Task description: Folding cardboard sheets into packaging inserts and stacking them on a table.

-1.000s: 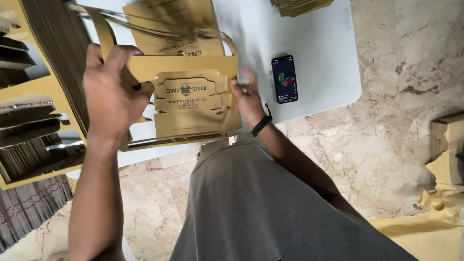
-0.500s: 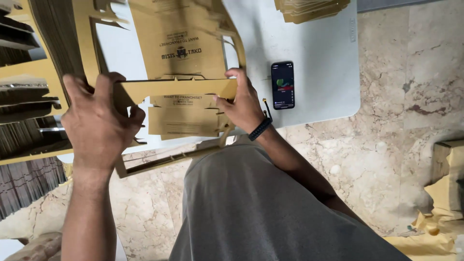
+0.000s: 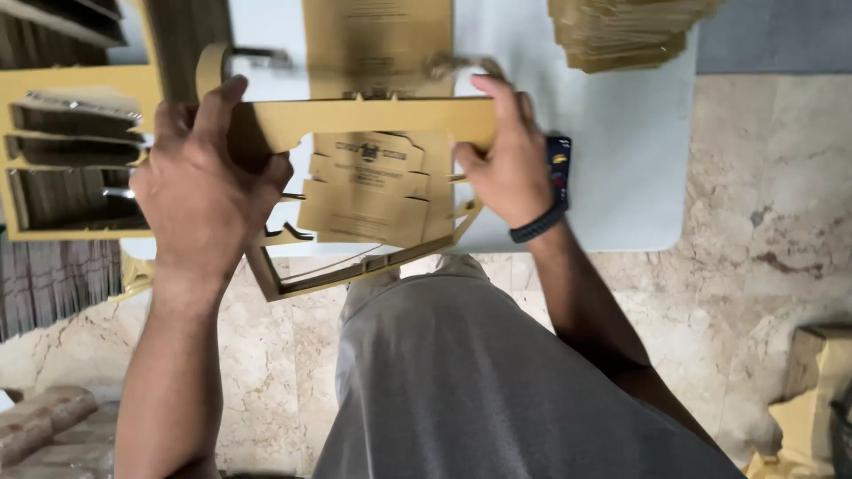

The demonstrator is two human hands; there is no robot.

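Observation:
I hold a tan die-cut cardboard sheet [image 3: 373, 120] above a white table [image 3: 621, 160]. My left hand [image 3: 209, 186] grips its left end and my right hand [image 3: 506, 164], with a dark wristband, grips its right end. The sheet's outer frame [image 3: 355, 270] hangs below as a loose border. Through the opening I see flat printed box blanks [image 3: 377, 191] lying under it.
A stack of tan cardboard blanks [image 3: 621, 35] sits at the table's far right. A phone [image 3: 559, 160] lies partly hidden behind my right hand. Yellow racks of stacked flat cardboard [image 3: 62, 151] fill the left. Marble floor [image 3: 763, 239] lies beyond the table, with cardboard scraps [image 3: 812, 399] at lower right.
Both hands have spread to the ends of the cardboard strip and lifted it. The view has shifted, so the phone is now behind my right hand.

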